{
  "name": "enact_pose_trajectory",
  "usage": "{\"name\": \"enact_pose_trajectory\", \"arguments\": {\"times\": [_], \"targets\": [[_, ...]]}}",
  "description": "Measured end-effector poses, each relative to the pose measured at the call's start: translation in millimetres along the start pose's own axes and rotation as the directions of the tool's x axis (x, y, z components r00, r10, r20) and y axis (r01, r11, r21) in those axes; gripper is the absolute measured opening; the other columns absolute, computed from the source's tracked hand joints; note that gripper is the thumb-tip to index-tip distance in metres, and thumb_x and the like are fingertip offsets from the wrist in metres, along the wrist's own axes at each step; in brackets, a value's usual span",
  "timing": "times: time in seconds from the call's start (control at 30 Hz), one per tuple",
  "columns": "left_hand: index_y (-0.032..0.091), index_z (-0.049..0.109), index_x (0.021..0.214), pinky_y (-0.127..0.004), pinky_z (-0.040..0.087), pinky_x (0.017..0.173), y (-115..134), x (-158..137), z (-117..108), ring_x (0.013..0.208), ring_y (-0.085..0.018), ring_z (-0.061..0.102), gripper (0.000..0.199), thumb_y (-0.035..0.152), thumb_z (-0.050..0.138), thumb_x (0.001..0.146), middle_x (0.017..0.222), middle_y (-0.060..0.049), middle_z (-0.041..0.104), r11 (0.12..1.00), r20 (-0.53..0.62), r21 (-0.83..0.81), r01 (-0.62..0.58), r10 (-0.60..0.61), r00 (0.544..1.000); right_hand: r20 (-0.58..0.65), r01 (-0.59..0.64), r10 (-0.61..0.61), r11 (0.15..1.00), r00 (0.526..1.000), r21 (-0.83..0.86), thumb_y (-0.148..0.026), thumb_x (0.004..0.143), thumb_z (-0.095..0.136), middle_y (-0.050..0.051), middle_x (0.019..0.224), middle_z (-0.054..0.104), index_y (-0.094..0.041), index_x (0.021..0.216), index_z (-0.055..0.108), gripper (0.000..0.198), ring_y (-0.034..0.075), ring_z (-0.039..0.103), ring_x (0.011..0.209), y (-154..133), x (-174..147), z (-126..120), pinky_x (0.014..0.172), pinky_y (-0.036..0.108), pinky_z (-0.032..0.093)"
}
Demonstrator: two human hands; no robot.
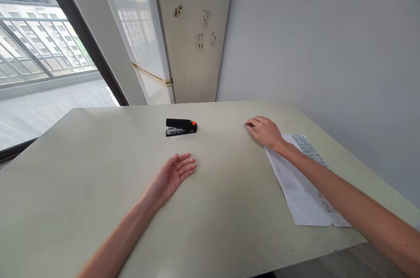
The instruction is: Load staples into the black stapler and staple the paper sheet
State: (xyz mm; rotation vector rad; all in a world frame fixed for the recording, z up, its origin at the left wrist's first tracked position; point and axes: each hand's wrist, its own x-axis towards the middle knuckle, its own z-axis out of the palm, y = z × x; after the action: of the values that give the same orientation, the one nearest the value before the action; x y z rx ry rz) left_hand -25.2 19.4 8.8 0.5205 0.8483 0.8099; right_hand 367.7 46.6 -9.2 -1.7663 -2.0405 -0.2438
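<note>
My left hand (pixel 173 177) rests on the table with its palm turned up and its fingers loosely apart, holding nothing. Just beyond it lies a black stapler (pixel 181 127) with an orange tip at its right end, untouched by either hand. My right hand (pixel 265 131) is close to the tabletop at the right, its fingers closed around a small dark thing (pixel 250 124) that is mostly hidden. Under my right forearm are printed white paper sheets (pixel 292 186), partly covered by the arm.
The pale table (pixel 210 234) reaches back to a fridge (pixel 193 63) with worn patches on its side. A grey wall (pixel 311 37) runs along the right. At the left, a window (pixel 42 41) looks onto a railing.
</note>
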Motion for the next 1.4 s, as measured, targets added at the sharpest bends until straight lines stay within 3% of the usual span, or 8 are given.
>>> {"name": "enact_pose_trajectory", "arguments": {"times": [0.13, 0.23, 0.37, 0.47, 0.53, 0.67, 0.87, 1.4], "targets": [[0.011, 0.079, 0.106, -0.032, 0.062, 0.091, -1.3, 1.0, -2.4, 0.092, -0.020, 0.076, 0.023, 0.024, 0.060, 0.105, 0.101, -0.013, 0.080, 1.000, 0.010, 0.023, -0.010, 0.010, 1.000, -0.010, -0.113, 0.112, 0.992, 0.994, -0.063, -0.025, 0.096, 0.052, 0.015, 0.100, 0.075, -0.019, 0.101, 0.075, 0.024, 0.034, 0.066, 0.100, 39.4, -4.5, -5.5, 0.089, 0.048, 0.050], [0.010, 0.080, 0.106, -0.032, 0.062, 0.091, -2.3, 0.2, -3.2, 0.090, -0.020, 0.075, 0.028, 0.025, 0.056, 0.108, 0.100, -0.012, 0.079, 0.999, 0.024, 0.035, -0.022, 0.021, 0.999, -0.023, -0.138, 0.137, 0.989, 0.990, -0.053, -0.027, 0.097, 0.053, 0.015, 0.112, 0.074, -0.019, 0.113, 0.073, 0.027, 0.033, 0.067, 0.104, 38.3, -11.4, -9.8, 0.087, 0.047, 0.053], [0.009, 0.080, 0.106, -0.032, 0.062, 0.089, -2.8, -0.5, -3.0, 0.087, -0.019, 0.074, 0.032, 0.024, 0.052, 0.109, 0.097, -0.011, 0.077, 0.999, 0.039, 0.039, -0.027, 0.025, 0.999, 0.073, 0.022, -0.030, 0.993, 0.997, 0.118, -0.031, 0.103, 0.052, 0.009, 0.123, 0.072, -0.025, 0.124, 0.067, 0.027, 0.024, 0.071, 0.104, -0.6, -25.8, -20.5, 0.089, 0.039, 0.056], [0.009, 0.080, 0.104, -0.031, 0.061, 0.088, -3.0, -0.1, -3.2, 0.086, -0.018, 0.073, 0.029, 0.023, 0.055, 0.108, 0.095, -0.011, 0.076, 0.999, 0.040, 0.038, -0.023, 0.022, 0.999, 0.158, 0.198, -0.265, 0.918, 0.951, 0.343, -0.031, 0.107, 0.049, 0.008, 0.127, 0.071, -0.028, 0.126, 0.066, 0.025, 0.023, 0.071, 0.107, -43.2, -40.0, -25.6, 0.091, 0.039, 0.057], [0.009, 0.080, 0.098, -0.031, 0.061, 0.088, -3.2, 0.1, -3.8, 0.087, -0.018, 0.072, 0.024, 0.022, 0.061, 0.105, 0.095, -0.011, 0.076, 0.999, 0.042, 0.043, -0.027, 0.025, 0.999, 0.151, 0.210, -0.306, 0.868, 0.940, 0.450, -0.030, 0.108, 0.048, 0.008, 0.124, 0.071, -0.029, 0.125, 0.066, 0.025, 0.021, 0.071, 0.098, -68.5, -49.3, -23.8, 0.087, 0.038, 0.058], [0.010, 0.079, 0.087, -0.027, 0.060, 0.086, -3.3, -0.8, -4.3, 0.086, -0.016, 0.069, 0.016, 0.026, 0.081, 0.093, 0.093, -0.009, 0.074, 0.996, 0.084, 0.081, -0.037, 0.030, 0.996, 0.162, 0.096, -0.247, 0.778, 0.956, 0.620, -0.029, 0.107, 0.049, 0.008, 0.115, 0.073, -0.027, 0.118, 0.068, 0.022, 0.018, 0.069, 0.084, -99.2, -62.1, -10.9, 0.072, 0.033, 0.058], [0.013, 0.077, 0.083, -0.025, 0.058, 0.086, -1.8, -1.4, -5.6, 0.083, -0.013, 0.066, 0.018, 0.027, 0.086, 0.088, 0.091, -0.007, 0.071, 0.989, 0.113, 0.144, -0.043, 0.027, 0.993, 0.188, -0.073, -0.086, 0.708, 0.978, 0.702, -0.031, 0.105, 0.056, 0.006, 0.104, 0.074, -0.026, 0.108, 0.070, 0.016, 0.019, 0.067, 0.085, -104.1, -66.0, 3.9, 0.066, 0.030, 0.055], [0.012, 0.076, 0.083, -0.026, 0.060, 0.079, 5.7, 2.2, -2.5, 0.080, -0.014, 0.064, 0.018, 0.025, 0.089, 0.085, 0.088, -0.006, 0.068, 0.992, 0.064, 0.127, 0.005, -0.013, 0.998, 0.156, -0.037, -0.103, 0.712, 0.982, 0.701, -0.023, 0.105, 0.053, 0.006, 0.103, 0.074, -0.025, 0.107, 0.070, 0.017, 0.019, 0.069, 0.090, -108.3, -61.7, -3.8, 0.070, 0.032, 0.056]]}}
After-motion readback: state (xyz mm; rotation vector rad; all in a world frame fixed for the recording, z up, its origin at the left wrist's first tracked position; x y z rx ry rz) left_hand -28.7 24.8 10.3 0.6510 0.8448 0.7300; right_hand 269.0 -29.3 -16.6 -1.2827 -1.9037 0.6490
